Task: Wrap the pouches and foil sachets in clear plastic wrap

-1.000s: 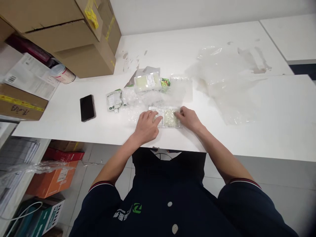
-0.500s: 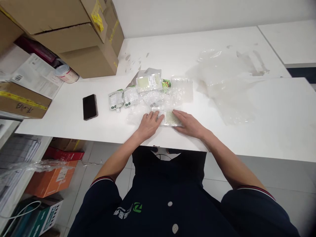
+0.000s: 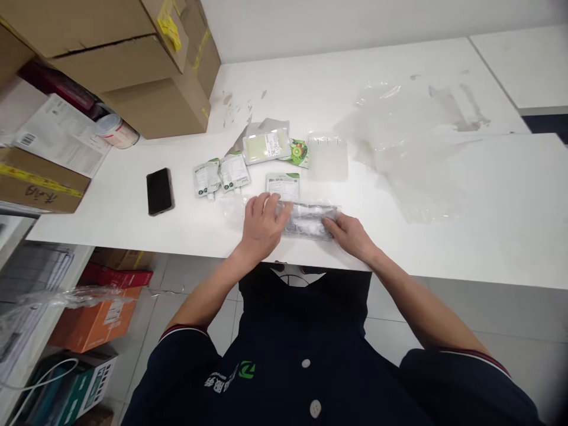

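A clear bubble-wrap bundle [image 3: 309,222] with silvery contents lies near the table's front edge. My right hand [image 3: 352,235] pinches its right end between thumb and fingers. Over its left end rests my left hand [image 3: 261,228], fingers spread and slightly bent, the tips touching the wrap. Just behind the bundle lies a white and green pouch [image 3: 284,184], partly covered by wrap. Two spouted pouches [image 3: 207,178] lie side by side to the left. Farther back are a pale green packet [image 3: 265,147], a pouch with a fruit picture [image 3: 299,152] and a clear flat bag [image 3: 328,158].
A black phone [image 3: 160,191] lies left on the white table [image 3: 497,225]. Cardboard boxes [image 3: 146,106] and a round tub [image 3: 118,131] stand at the back left. A large crumpled plastic sheet [image 3: 412,171] spreads over the right side.
The wrapped bundle has turned over toward me, uncovering the pouches behind it. My right hand has gone from lying flat on it to pinching its right end. My left hand has shifted slightly left.
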{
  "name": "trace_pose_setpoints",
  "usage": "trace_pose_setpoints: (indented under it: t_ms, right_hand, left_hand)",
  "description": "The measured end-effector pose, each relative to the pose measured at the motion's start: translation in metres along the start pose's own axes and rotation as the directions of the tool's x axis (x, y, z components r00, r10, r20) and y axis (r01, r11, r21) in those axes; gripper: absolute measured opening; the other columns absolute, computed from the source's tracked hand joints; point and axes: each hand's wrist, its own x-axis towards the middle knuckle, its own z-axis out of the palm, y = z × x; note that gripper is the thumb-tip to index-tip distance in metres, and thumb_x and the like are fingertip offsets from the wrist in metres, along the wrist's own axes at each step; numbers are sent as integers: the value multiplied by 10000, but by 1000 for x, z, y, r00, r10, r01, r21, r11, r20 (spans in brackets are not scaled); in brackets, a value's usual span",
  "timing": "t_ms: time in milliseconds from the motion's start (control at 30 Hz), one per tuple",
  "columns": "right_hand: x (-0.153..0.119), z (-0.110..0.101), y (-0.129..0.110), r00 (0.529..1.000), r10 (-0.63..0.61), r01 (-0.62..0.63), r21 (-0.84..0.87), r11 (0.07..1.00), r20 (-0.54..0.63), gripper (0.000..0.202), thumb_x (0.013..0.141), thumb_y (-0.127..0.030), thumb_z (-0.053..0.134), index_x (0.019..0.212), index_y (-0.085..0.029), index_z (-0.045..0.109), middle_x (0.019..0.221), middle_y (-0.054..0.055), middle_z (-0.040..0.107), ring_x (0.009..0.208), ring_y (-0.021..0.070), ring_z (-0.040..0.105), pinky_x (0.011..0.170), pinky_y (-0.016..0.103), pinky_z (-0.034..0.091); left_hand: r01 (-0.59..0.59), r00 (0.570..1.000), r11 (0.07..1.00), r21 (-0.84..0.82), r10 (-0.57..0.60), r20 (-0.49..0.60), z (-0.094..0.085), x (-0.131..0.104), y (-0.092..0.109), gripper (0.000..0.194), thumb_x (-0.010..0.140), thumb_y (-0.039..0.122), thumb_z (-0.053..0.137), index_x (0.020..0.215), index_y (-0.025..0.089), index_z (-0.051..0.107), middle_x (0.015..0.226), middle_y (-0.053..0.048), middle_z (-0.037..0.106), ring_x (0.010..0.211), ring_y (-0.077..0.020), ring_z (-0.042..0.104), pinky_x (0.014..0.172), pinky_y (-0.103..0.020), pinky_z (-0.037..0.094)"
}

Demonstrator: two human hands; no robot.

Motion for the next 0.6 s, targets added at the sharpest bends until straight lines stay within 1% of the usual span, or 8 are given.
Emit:
trace_pose_setpoints:
  t_ms: [67,167,233,300,367,400,500,600]
  right_hand:
    - [4,2,-1,998,58,-58,4,998,2,400,936,-548,437,699,-227,426,603,1,514,556,150,473,537,293,379]
    - [7,3,-4,994,94,-101,-139,985,-54,297,927,-481,494,910,-189,540,753,67,619,673,210,564,601,333,442]
    - [12,4,-8,986,-13,-35,-287,957,-165,339,914,-398,530,1130,-139,554,1023,174,651,910,301,608,733,421,493]
    - [20,3,-13,960,-197,113,-366,924,-201,451,914,-339,528,1304,-114,498,1301,240,549,1184,366,527,907,514,472]
    - [35,1,-18,947,-308,264,-320,910,-95,521,917,-354,537,1379,-128,458,1423,229,468,1313,359,447,1013,532,432]
    - [44,0,-21,951,-310,297,-264,918,-9,554,902,-385,569,1387,-141,457,1423,214,476,1313,347,457,1024,524,434]
    - [72,-5,-31,954,-148,185,-126,975,259,687,771,-467,730,1339,-153,506,1280,179,592,1137,318,586,937,482,498]
    - [91,-8,-40,913,8,49,-130,990,408,701,657,-484,818,1223,-139,590,1112,146,662,968,283,634,843,428,518]
  left_hand:
    - [-32,999,998,-60,31,-15,13,-9,7,354,917,124,450,1203,226,632,1259,-132,623,1227,-304,531,993,-474,404]
    - [-71,994,988,-137,81,73,26,-19,11,361,948,219,463,1285,205,592,1354,-140,578,1319,-326,476,1075,-512,370]
    - [-71,988,982,-174,93,120,31,-21,9,406,955,262,464,1344,192,554,1428,-149,524,1374,-343,426,1118,-545,330]
    - [-85,981,974,-211,119,154,33,-19,5,436,949,268,463,1371,183,535,1465,-152,492,1406,-350,393,1141,-561,304]
    - [-109,972,966,-236,153,178,33,-17,1,487,921,246,481,1401,169,507,1501,-162,453,1439,-362,346,1159,-584,270]
    - [-126,967,962,-244,174,188,33,-17,-1,530,896,225,498,1422,158,483,1519,-170,429,1456,-368,317,1167,-594,253]
    - [-184,947,952,-246,239,216,32,-19,-9,667,802,117,527,1461,124,423,1562,-197,357,1494,-368,239,1191,-598,208]
    - [-163,958,967,-194,202,202,33,-27,-22,719,757,19,501,1460,147,420,1589,-183,317,1519,-345,177,1200,-622,157]
